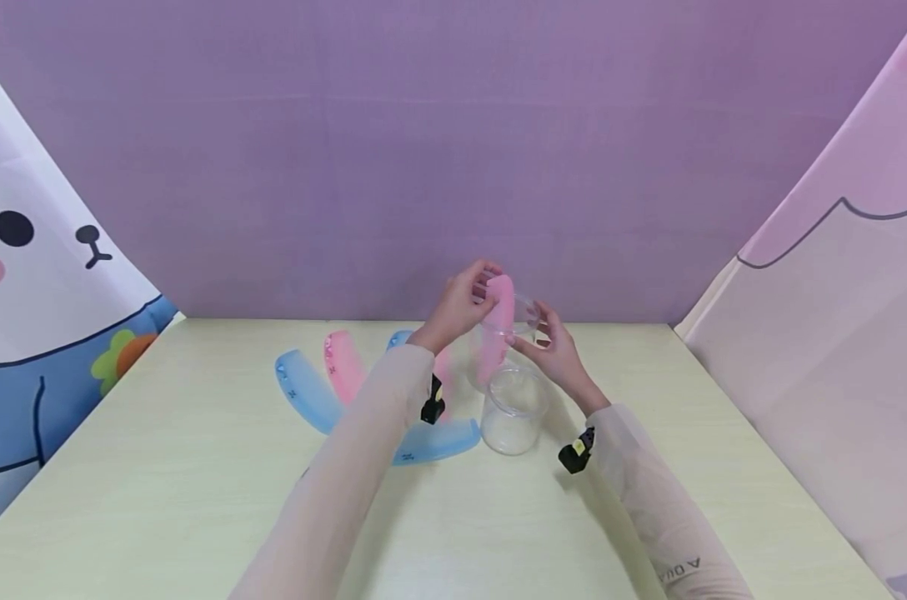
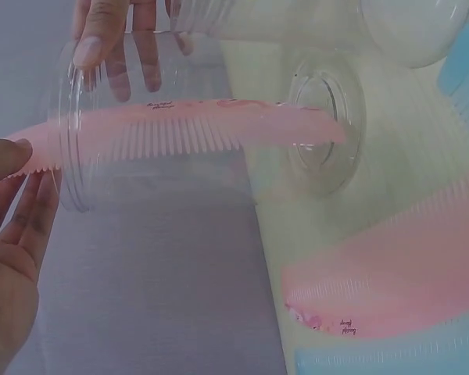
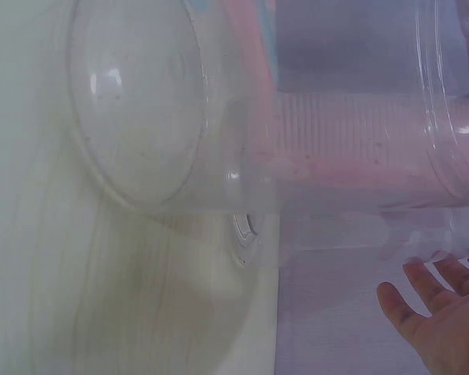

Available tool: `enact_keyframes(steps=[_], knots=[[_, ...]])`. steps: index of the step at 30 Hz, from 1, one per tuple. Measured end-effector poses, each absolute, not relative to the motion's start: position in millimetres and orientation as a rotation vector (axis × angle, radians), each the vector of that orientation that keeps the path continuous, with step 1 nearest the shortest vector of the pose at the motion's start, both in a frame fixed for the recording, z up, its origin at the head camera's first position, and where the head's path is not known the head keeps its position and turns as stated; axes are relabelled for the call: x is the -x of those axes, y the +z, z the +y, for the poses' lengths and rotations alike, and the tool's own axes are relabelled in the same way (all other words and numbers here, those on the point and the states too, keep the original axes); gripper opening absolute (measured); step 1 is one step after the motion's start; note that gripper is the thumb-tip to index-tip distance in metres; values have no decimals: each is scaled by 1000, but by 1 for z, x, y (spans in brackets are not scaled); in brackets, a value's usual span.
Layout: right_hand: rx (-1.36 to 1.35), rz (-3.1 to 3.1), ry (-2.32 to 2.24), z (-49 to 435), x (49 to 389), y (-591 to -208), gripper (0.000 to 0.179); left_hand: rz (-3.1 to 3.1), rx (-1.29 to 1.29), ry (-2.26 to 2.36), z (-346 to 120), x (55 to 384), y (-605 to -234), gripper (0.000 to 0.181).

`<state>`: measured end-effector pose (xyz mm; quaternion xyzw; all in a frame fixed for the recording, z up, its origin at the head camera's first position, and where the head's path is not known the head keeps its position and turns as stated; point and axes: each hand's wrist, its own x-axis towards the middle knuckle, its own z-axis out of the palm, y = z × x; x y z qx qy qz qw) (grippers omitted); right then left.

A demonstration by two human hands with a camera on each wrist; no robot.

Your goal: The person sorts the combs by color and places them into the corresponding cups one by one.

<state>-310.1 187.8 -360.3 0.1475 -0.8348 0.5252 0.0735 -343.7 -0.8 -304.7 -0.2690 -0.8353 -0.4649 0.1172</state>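
In the head view, a pink comb stands upright in a tall clear jar, its lower part seen through the wall. My left hand pinches the comb's upper end between thumb and fingers, just above the jar's rim. With the thumb at the front and the fingers behind, my right hand holds the jar near its rim. The right wrist view catches only part of this right hand, its fingers spread by the clear wall. The left wrist view shows the comb's teeth through the plastic.
Nearer the front stands another clear jar. Left of the jars lie several combs, among them a blue comb, a pink comb and a blue comb, partly hidden by my left arm. A purple backdrop rises behind the table.
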Motion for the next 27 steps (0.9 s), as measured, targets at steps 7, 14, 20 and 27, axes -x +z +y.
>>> enact_keyframes(steps=[7,14,20,27], knots=[[-429,-2521,1542,187,310,-360,82,-2442,780,-1369,-3,347,-305,38],[-420,-2523,1516,191,318,-368,83,-2474,754,-1328,-5,349,-307,47],[-426,-2518,1522,190,318,-368,83,-2494,714,-1311,-4,351,-310,53],[-426,-2510,1532,190,319,-369,84,-2505,644,-1358,-2,353,-313,57]])
